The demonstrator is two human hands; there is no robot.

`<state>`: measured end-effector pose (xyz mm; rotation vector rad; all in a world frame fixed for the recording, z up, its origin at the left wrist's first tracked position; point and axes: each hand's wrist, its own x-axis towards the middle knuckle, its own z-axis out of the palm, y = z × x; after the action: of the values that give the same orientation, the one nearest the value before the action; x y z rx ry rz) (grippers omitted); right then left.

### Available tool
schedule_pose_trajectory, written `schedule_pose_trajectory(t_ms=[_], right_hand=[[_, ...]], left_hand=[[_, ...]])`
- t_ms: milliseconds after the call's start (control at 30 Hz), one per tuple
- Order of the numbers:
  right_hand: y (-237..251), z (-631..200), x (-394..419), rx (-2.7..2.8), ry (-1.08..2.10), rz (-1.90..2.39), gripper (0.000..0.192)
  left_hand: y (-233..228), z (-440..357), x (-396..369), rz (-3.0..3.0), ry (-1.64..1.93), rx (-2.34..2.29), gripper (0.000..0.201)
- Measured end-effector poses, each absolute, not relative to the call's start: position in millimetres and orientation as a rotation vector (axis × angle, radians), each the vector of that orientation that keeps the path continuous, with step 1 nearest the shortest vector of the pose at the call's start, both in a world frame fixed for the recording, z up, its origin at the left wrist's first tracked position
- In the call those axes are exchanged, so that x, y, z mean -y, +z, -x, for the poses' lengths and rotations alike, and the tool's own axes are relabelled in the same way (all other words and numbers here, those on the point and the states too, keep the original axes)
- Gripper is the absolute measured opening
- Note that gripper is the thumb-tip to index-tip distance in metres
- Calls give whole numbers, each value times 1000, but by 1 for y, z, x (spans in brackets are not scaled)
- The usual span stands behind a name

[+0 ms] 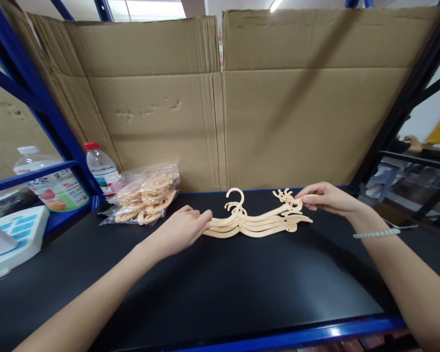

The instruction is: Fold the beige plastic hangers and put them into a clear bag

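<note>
Several cream plastic clothes hangers (pixel 258 227) lie stacked on the black table, one hook standing up at the middle. My left hand (pixel 185 227) is closed around their left end, so that end is hidden. At the right end, my right hand (pixel 322 198) pinches the tip of the upper hanger, which is raised a little off the others. Small branching cream pieces (pixel 285 195) stick up just left of my right fingers. A pale braided bracelet (pixel 377 234) circles my right wrist.
Clear bags of cream hangers (pixel 146 193) are piled at the back left, beside a red-capped bottle (pixel 102 168). Farther left are a large labelled bottle (pixel 53 183) and a white device with blue keys (pixel 16 239). Cardboard (pixel 297 122) walls the back; a blue edge (pixel 297 337) runs along the front.
</note>
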<state>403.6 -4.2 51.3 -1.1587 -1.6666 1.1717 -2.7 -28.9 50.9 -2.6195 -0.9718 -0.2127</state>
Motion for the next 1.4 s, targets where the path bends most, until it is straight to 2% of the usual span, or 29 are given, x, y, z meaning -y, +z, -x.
schedule_pose_trajectory(t_ms=[300,433,567,667,733,800,1100,1267,1400], right_hand=[[42,-409,8,2286,1090,1399,32],[38,-405,6,2415,845,1469,31],[34,-379,13,2320,483,1481,34],[19,-342,26,2176,289,1432,55],[7,-315,37,2335,219,1443,72],[-3,-295,46,2499,193,1466,80],[-21,-292,26,2510,-87,1513,78],[-25,-293,17,2493,-128,1482,77],[-7,-314,11,2279,-378,1323,64]], left_hand=[[50,-8,44,2717,23,888,14],[52,-12,48,2744,13,964,7],[44,-29,65,2686,-135,1137,18],[24,-46,80,2667,-314,1261,41],[9,-52,87,2661,-278,1335,60],[-1,-53,88,2701,-216,1377,68],[1,-54,62,2768,-140,1499,71],[-3,-56,53,2759,-273,1501,68],[-5,-54,55,2717,-450,1430,66]])
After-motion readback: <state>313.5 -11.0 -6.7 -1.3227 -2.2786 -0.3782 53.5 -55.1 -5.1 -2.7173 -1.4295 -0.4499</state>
